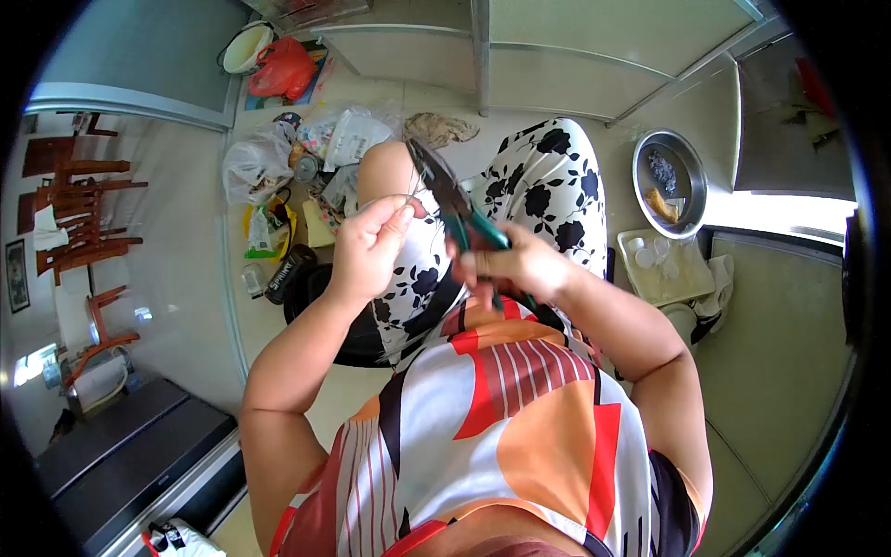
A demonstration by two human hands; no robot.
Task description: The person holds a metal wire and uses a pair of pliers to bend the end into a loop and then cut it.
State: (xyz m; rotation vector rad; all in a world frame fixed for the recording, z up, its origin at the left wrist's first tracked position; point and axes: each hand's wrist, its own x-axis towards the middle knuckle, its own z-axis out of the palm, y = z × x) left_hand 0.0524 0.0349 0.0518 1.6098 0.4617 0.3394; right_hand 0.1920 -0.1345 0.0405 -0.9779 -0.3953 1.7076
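Observation:
My right hand [520, 265] is wrapped around the green handles of a pair of pliers [447, 190], held above my lap with the dark jaws pointing up and left. My left hand [367, 246] pinches a thin wire [397, 197] between thumb and fingers, close to the left of the pliers' jaws. Whether the jaws touch the wire, I cannot tell. Below both hands are my legs in black-and-white floral trousers [538, 190].
On the right are a metal basin [639, 176] with a crumpled silvery lump inside and a pale tray [640, 290] holding clear cups. Plastic bags [348, 135], a red bag [281, 70], a white bucket [246, 48] and a black can [290, 276] sit at left.

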